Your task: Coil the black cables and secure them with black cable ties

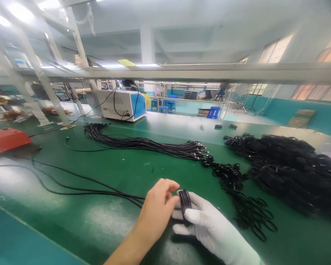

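Observation:
My right hand (206, 221), in a white glove, is closed around a small coil of black cable (184, 202) held upright above the green table (121, 173). My bare left hand (157, 209) pinches the side of the same coil with fingertips and thumb. Loose black cable strands (79, 184) run from the coil leftward across the table. A long bundle of straight black cables (149, 144) lies further back, its plug ends toward the right.
A scatter of small black rings (245, 206) lies right of my hands. A big pile of coiled cables (292, 169) fills the right side. A white and blue box (121, 105) stands at the back, a red device (7, 138) at the left.

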`<state>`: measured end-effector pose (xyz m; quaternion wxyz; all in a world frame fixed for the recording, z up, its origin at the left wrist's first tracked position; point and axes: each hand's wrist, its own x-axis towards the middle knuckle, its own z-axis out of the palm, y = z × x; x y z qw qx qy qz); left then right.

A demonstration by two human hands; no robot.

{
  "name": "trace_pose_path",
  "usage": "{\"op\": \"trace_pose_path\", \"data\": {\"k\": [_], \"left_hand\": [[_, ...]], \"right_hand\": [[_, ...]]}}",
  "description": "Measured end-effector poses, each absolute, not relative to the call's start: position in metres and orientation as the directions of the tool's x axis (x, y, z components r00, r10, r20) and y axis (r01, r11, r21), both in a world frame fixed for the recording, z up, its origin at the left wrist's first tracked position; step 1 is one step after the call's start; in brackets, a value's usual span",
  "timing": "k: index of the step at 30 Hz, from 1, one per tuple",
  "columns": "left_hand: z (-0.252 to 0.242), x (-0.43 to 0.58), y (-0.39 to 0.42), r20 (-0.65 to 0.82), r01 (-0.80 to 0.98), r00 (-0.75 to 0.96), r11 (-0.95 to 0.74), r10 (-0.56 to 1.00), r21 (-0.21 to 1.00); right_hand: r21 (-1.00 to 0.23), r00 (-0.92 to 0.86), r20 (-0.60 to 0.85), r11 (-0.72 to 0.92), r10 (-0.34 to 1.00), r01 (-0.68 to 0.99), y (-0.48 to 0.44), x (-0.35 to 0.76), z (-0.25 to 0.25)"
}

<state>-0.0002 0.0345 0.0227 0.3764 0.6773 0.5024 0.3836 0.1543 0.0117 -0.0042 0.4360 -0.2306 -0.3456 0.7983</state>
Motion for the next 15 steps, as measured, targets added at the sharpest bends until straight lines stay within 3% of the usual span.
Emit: {"op": "trace_pose_path", "data": {"k": [3,6,15], "left_hand": [[0.015,0.002,0.032,0.338,0.451,0.264,-0.425,0.903,0.785],[0.005,0.005,0.033,0.432,0.474,0.252,-0.499,0.866,0.725],[0.007,0.006,0.040,0.421,0.439,0.208,-0.468,0.883,0.767]], "right_hand": [[-0.787,-0.525,-0.034,-0.346,0.850,-0.510,0.009,0.151,-0.001],[-0.810,-0.494,-0.065,-0.335,0.867,-0.481,0.007,0.148,-0.001],[-0.808,-0.500,-0.050,-0.329,0.865,-0.488,0.007,0.146,0.004]]}}
